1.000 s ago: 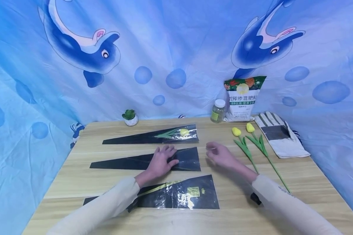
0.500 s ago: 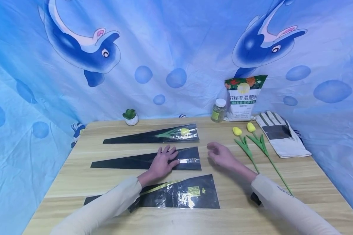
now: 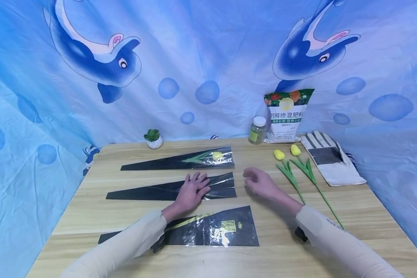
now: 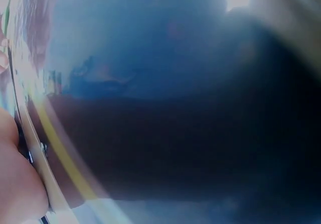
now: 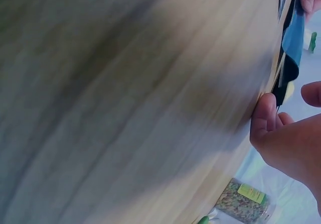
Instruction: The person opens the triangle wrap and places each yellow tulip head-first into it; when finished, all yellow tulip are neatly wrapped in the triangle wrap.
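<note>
Since a second ago the wide end of the middle black tapered plastic flower sleeve (image 3: pixel 180 189) has lifted and crinkled a little; both hands have barely shifted.

Head view: the left hand (image 3: pixel 190 192) lies flat on that sleeve at centre frame, fingers straight and spread, pressing it to the light wooden table (image 3: pixel 347 204). The sleeve's wide end sticks out just right of the fingertips; its narrow tip runs off toward centre left. The right hand (image 3: pixel 258 183) hovers just right of the sleeve's wide end, not touching it, fingers loosely curled and holding nothing.

Above it lies a second black sleeve with a yellow tulip inside (image 3: pixel 184 161); below it, a third black sleeve with a gold label (image 3: pixel 208 232), partly under the left forearm. Right of the right hand lie two loose yellow artificial tulips (image 3: pixel 292 170), then a white work glove (image 3: pixel 330 162). At the back edge: a small potted succulent (image 3: pixel 153 138), a white-capped jar (image 3: pixel 258 131), a white fertiliser bag (image 3: pixel 287 116).

Left wrist view: only dark blur and a sliver of skin at lower left. Right wrist view: blurred wood grain close up, the right hand (image 5: pixel 286 138) at the right edge, the jar (image 5: pixel 243 202) at the bottom; the fingers' curl shows better from the head.
</note>
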Tool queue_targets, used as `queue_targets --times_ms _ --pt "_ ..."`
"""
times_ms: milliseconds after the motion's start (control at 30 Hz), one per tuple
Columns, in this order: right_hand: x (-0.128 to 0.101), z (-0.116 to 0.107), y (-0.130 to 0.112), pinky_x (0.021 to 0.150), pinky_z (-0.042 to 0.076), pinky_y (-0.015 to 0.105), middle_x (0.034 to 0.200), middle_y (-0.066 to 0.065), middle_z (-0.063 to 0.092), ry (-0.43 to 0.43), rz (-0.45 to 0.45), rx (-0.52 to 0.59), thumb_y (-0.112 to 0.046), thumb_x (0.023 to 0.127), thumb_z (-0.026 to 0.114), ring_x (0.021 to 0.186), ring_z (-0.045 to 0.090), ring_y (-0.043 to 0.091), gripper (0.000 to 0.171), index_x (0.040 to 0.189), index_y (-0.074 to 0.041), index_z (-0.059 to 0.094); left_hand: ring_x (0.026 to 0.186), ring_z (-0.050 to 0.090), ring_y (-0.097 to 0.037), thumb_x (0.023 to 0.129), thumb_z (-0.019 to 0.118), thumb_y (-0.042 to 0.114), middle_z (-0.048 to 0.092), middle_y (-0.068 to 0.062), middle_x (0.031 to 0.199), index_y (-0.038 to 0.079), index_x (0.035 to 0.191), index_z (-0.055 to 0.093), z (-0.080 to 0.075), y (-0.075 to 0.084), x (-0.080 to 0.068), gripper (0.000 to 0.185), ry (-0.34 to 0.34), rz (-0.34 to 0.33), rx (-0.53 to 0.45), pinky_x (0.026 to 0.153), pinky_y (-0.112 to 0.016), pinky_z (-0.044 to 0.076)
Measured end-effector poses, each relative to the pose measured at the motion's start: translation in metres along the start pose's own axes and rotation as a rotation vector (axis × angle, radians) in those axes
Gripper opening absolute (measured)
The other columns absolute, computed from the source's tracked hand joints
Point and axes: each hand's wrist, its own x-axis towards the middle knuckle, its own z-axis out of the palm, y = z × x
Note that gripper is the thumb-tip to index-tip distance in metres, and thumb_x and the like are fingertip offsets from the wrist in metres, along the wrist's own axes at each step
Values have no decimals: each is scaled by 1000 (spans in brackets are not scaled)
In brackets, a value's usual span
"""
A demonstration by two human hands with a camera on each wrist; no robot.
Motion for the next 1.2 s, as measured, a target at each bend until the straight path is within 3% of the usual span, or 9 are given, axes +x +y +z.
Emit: queue_targets --times_ms 200,367,500,767,967,1200 --pt "0 3 -7 68 59 36 123 25 63 -28 -3 115 -1 95 60 105 64 36 48 139 10 45 140 35 -43 100 62 22 52 -20 143 0 132 63 0 0 0 38 49 6 -29 115 -65 13" --pt "3 12 -19 68 59 38 126 28 61 -61 34 210 -1 95 63 92 67 31 54 142 10 39 140 35 -44 100 63 22 52 -21 143 0 131 64 -1 0 1 38 71 20 -26 115 -65 14" --pt "6 20 -26 64 58 38 122 27 64 -25 83 238 -1 92 67 83 67 27 57 142 7 41 140 35 -44 100 63 22 52 -21 142 0 131 64 0 2 1 38 73 27 -25 114 -65 15" --pt "10 24 -26 70 58 37 100 15 71 58 104 201 -4 87 75 87 68 25 63 140 9 43 138 38 -45 98 65 20 54 -19 141 -1 130 64 3 6 1 38 93 26 -62 114 -67 16" --pt "12 26 -22 80 58 35 98 16 71 94 133 152 -9 85 79 90 69 26 63 135 9 47 136 41 -44 96 68 15 58 -18 136 -2 128 65 5 7 1 37 145 27 -125 113 -66 18" --pt "14 28 -16 68 59 33 98 22 71 106 178 226 0 86 75 74 71 26 54 131 12 49 125 54 -43 91 72 8 67 -16 122 -3 118 71 8 4 2 29 240 53 -220 112 -63 26"
